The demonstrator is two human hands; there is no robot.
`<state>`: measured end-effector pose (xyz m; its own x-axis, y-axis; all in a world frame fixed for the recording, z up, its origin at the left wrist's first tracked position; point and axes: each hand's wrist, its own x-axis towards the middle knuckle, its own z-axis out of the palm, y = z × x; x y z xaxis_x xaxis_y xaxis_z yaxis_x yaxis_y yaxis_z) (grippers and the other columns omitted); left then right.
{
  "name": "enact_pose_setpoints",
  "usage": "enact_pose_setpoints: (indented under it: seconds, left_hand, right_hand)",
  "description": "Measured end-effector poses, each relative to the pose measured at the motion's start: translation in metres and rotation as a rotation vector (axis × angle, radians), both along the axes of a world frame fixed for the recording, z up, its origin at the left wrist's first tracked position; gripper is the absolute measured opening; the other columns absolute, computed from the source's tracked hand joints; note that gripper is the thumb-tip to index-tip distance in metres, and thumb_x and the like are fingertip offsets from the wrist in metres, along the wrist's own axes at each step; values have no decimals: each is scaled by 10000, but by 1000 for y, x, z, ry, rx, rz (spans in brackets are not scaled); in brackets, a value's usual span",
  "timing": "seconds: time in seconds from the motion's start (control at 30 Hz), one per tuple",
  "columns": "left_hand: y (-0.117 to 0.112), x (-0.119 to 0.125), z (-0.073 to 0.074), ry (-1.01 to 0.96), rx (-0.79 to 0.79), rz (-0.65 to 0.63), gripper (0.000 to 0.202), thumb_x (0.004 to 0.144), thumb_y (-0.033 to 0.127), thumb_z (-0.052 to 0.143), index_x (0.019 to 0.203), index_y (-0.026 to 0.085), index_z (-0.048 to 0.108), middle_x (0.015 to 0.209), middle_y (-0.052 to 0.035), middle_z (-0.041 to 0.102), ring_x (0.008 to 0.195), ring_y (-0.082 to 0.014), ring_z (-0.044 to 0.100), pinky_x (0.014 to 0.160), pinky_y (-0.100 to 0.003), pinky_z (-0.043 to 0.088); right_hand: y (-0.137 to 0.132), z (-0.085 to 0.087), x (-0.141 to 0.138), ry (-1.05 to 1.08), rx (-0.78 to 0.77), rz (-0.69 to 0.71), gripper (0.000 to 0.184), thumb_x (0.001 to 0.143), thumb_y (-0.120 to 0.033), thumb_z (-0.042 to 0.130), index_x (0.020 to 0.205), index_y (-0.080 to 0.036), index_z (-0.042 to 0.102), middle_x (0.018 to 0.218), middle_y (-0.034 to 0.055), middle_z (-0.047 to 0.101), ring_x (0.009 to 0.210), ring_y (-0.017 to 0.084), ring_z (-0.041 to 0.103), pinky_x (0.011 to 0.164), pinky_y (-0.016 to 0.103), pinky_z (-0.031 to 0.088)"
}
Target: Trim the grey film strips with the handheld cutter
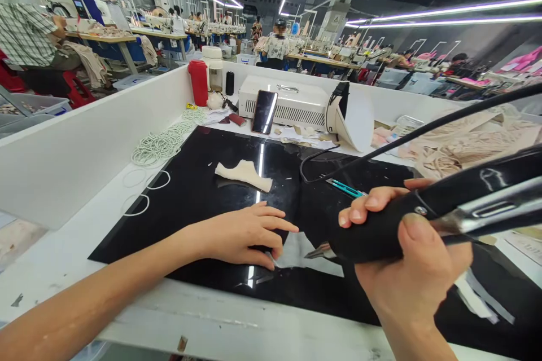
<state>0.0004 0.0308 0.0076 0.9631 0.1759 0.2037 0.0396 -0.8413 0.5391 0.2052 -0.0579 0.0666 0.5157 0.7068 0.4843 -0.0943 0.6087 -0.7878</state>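
Observation:
My right hand [417, 259] is wrapped round a thick black corded hand tool [376, 231] with a metal lever along its side. Its pointed metal tip [320, 251] is at a thin translucent grey sheet [296, 251]; whether it touches cannot be told. Palm down on the shiny black mat [178, 203], my left hand [243, 234] has its fingers apart, with fingertips at the sheet's left edge. Beyond that hand lies a cream curved fabric piece [244, 173]. Teal thread snips [345, 187] rest near my right fingers, partly hidden.
Pale elastic loops [156, 146] lie along the left wall. At the back stand a red bottle [198, 83], a phone [265, 111] leaning on a white vented box [283, 98], and a white lampshade-like cone [351, 118]. Beige fabric [478, 141] is heaped right. The black cord [423, 127] arches across.

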Motion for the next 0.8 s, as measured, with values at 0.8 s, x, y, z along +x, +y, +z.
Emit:
enact_pose_setpoints:
  seconds: [0.8]
  left_hand:
    - [-2,-6,-4,14,314,266,227,1056,81,528,1146,148,726,1209,-94,746,1130,-251,695,1146,-484,493]
  right_hand:
    - [7,-10,-8,-15,32,13,367,825,-333,877,1101,-268,645,804,-47,684,618,151,648,587,313,572]
